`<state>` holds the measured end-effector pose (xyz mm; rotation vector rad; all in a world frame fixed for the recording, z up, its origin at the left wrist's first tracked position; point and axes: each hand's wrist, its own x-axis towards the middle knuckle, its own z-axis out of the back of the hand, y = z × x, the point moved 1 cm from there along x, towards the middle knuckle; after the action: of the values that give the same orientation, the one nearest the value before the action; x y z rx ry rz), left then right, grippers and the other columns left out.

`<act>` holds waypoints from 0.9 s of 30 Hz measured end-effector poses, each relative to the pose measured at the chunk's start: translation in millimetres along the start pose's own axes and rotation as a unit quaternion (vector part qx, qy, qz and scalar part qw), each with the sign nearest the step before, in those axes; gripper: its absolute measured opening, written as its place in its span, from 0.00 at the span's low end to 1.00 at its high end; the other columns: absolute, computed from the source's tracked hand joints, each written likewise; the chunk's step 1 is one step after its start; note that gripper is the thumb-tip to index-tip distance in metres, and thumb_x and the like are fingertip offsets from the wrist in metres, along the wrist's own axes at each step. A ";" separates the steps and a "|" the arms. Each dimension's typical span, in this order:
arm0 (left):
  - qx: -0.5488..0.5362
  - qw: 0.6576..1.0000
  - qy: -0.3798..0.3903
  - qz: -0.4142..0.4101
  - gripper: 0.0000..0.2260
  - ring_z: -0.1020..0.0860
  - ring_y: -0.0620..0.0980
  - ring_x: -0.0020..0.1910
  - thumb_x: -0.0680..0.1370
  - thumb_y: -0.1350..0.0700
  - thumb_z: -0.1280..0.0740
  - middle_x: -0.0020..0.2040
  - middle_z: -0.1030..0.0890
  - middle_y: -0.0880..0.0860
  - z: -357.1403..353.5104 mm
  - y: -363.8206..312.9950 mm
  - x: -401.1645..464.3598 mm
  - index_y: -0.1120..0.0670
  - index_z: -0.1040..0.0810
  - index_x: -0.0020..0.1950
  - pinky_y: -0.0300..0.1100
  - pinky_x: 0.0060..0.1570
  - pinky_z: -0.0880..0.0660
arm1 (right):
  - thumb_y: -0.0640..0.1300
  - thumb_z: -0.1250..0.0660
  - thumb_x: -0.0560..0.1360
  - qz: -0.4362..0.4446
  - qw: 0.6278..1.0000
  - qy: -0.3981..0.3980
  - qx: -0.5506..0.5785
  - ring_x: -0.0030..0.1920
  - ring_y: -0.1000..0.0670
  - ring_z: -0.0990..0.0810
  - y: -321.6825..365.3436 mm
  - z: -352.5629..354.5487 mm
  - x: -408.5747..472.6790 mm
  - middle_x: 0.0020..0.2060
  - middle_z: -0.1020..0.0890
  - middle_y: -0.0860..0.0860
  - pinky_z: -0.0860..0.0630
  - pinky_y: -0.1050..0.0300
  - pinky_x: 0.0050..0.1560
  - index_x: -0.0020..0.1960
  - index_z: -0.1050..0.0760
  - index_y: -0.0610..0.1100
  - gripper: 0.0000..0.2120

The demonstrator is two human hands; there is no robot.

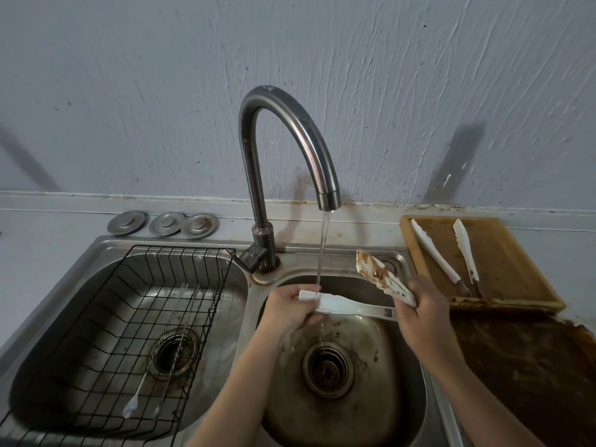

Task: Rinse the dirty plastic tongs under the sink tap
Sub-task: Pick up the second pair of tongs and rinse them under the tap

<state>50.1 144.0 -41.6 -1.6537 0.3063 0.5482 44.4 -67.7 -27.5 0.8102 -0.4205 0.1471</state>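
White plastic tongs are held spread apart over the right sink basin. My left hand pinches the tip of the lower arm, which lies under the water stream from the curved metal tap. My right hand grips the hinge end. The upper arm of the tongs points up and back, smeared with brown residue, clear of the water.
A second pair of white tongs lies on a wooden cutting board at the right. The left basin holds a black wire rack with thin metal utensils. Three metal drain covers sit behind it. The counter at right is stained brown.
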 end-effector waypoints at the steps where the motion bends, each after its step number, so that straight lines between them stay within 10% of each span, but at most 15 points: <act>1: 0.000 1.000 -0.012 -0.010 0.09 0.17 0.52 0.37 0.72 0.69 0.30 0.43 0.16 0.59 0.2 -0.6 -0.1 0.55 0.19 0.41 0.44 0.40 0.18 | 0.33 0.33 0.72 -0.008 1.000 -0.002 0.015 0.34 0.50 0.23 2.8 -1.1 -0.9 0.36 0.24 0.52 0.29 0.63 0.27 0.45 0.22 0.36 0.04; 8: 0.042 0.988 -0.090 -0.116 0.14 0.19 0.47 0.30 0.67 0.69 0.29 0.32 0.16 0.49 0.9 -18.7 -15.5 0.50 0.18 0.32 0.40 0.32 0.20 | 0.30 0.39 0.74 -0.026 0.994 -0.011 0.101 0.25 0.57 0.29 9.8 -17.5 -5.3 0.26 0.32 0.56 0.37 0.69 0.22 0.36 0.30 0.48 0.15; 13: 0.142 0.974 -0.063 -0.165 0.08 0.17 0.58 0.40 0.71 0.64 0.37 0.37 0.16 0.57 1.0 -33.4 -24.8 0.55 0.19 0.40 0.59 0.43 0.19 | 0.44 0.43 0.77 -0.033 0.986 -0.002 0.166 0.20 0.58 0.36 11.3 -27.8 -8.6 0.22 0.36 0.56 0.43 0.69 0.22 0.31 0.36 0.53 0.16; 20: 0.128 0.989 0.039 -0.061 0.12 0.20 0.55 0.36 0.79 0.69 0.47 0.48 0.22 0.64 5.1 -26.8 -25.7 0.66 0.27 0.58 0.48 0.39 0.19 | 0.33 0.40 0.76 -0.030 0.993 0.006 0.110 0.21 0.58 0.33 7.4 -15.2 -7.7 0.22 0.34 0.56 0.39 0.70 0.22 0.32 0.32 0.52 0.19; 27: 0.057 0.995 0.076 0.021 0.10 0.17 0.47 0.32 0.78 0.70 0.42 0.43 0.20 0.57 -1.1 -11.6 -25.8 0.61 0.23 0.52 0.39 0.35 0.19 | 0.31 0.38 0.74 -0.005 0.998 0.057 0.017 0.32 0.54 0.29 6.5 3.6 -1.4 0.35 0.26 0.50 0.35 0.63 0.32 0.45 0.24 0.36 0.05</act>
<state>34.1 142.0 -18.3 -1.5842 0.4754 0.4296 40.1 -65.8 -21.6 0.8327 -0.3068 0.1912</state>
